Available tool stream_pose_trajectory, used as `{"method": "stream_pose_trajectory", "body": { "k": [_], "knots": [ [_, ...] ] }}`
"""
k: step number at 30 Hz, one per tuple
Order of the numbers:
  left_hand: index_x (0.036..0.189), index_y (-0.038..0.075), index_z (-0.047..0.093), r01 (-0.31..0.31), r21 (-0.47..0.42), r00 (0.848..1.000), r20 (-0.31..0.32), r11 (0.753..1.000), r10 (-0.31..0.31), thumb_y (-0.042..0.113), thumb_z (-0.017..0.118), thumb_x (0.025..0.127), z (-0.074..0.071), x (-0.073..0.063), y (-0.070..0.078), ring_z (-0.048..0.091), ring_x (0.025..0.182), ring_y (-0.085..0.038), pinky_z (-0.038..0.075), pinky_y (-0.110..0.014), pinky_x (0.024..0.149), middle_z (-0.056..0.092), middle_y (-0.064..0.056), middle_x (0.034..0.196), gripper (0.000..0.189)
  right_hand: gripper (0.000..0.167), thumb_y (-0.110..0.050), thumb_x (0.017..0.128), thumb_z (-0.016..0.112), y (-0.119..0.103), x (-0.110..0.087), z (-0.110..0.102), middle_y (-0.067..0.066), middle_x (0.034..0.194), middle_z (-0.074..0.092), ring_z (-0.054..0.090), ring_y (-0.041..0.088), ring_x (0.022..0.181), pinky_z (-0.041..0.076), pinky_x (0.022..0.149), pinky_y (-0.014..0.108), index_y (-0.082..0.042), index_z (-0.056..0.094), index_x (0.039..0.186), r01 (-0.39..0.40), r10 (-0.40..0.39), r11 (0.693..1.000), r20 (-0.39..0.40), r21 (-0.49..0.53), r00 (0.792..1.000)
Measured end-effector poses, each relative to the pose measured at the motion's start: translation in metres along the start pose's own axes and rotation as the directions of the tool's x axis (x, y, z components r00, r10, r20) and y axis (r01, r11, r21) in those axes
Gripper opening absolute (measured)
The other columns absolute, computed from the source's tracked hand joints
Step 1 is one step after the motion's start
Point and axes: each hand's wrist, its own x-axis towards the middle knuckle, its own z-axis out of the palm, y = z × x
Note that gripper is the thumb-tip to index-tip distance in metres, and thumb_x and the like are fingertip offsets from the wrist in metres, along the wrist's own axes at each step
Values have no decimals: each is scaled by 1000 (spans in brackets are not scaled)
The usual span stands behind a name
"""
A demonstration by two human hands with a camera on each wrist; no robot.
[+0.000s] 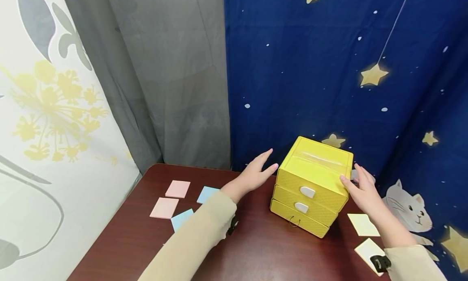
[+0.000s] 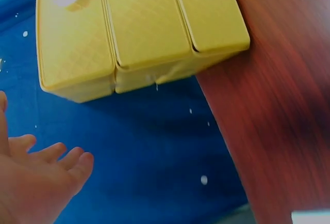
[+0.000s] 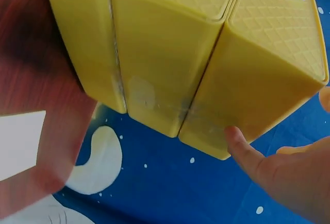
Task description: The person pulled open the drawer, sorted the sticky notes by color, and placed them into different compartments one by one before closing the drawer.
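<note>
A yellow three-drawer box (image 1: pixel 310 181) stands on the dark red table. Its upper two drawers carry white pulls (image 1: pixel 307 191), while the lowest has a thin ring at its front. Clear tape crosses the top. To the left of the box, my left hand (image 1: pixel 254 173) is spread, with a gap between it and the box in the left wrist view. On the other side, my right hand (image 1: pixel 362 191) is at the upper right edge, fingers extended. Its thumb (image 3: pixel 240 139) touches the side of the top drawer section.
Two pink squares (image 1: pixel 178 189) and two light blue squares (image 1: pixel 208 194) lie on the table's left part. Pale yellow squares (image 1: pixel 363 225) lie at the right, near my right forearm. Behind the table's back edge hang a grey curtain (image 1: pixel 183 90) and a blue star-patterned one (image 1: pixel 292 70).
</note>
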Motion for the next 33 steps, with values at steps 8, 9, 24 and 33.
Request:
{"method": "stream_pose_trajectory", "body": {
  "k": [8, 9, 24, 33],
  "knots": [
    [150, 25, 27, 78, -122, 996, -26, 989, -82, 45, 42, 99, 22, 10, 9, 31, 140, -19, 28, -41, 113, 30, -1, 154, 57, 84, -43, 98, 41, -1, -5, 3, 37, 150, -6, 31, 53, 130, 45, 94, 38, 1, -8, 149, -83, 81, 995, 51, 47, 995],
    [150, 24, 27, 86, -137, 996, -26, 987, -90, 44, 42, 99, 24, 11, 10, 33, 139, -21, 30, -41, 112, 30, -2, 153, 56, 84, -44, 98, 42, -1, -6, 4, 37, 150, -6, 31, 53, 130, 46, 94, 37, 1, -8, 149, -88, 85, 995, 55, 55, 995],
    [146, 17, 37, 86, -156, 993, -62, 984, -96, 31, 48, 99, 44, 19, 19, 41, 132, -18, 38, -35, 106, 42, -5, 145, 50, 90, -39, 93, 57, -1, -18, 18, 35, 149, 3, 33, 51, 129, 37, 66, 2, 3, 2, 150, -107, 107, 988, 5, 116, 994],
    [144, 16, 41, 73, -104, 993, -88, 992, -82, 30, 47, 99, 49, 24, 18, 39, 135, -18, 36, -33, 108, 44, -5, 144, 47, 92, -39, 91, 60, 2, -19, 19, 34, 149, 4, 33, 50, 131, 39, 67, 2, 1, 1, 150, -110, 110, 983, 7, 148, 994]
  ]
}}
